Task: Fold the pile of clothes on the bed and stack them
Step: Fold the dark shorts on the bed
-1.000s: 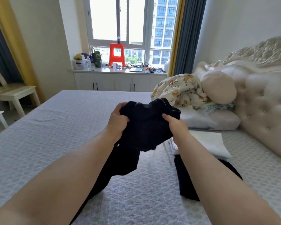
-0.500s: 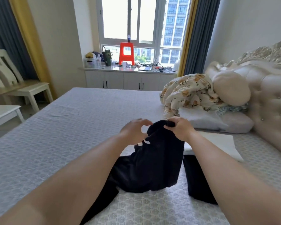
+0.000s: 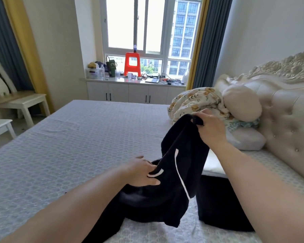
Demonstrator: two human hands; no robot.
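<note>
1. Right hand pinches waistband of black pants, lifted over bed near headboard side.
2. Left hand fingers lie on cloth at the white drawstring; grip: can't tell.
3. Slide left hand to other waist corner, shake flat, then fold.

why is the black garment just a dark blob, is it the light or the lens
Head view: the window is blown out white, so the exposure crushes the black garment into near-featureless dark; only its white drawstring reads. Head view: the right hand gripping the waistband looks slightly soft. Head view: wide-angle bending bows the curtains and stretches the forearms near the edges.
</note>
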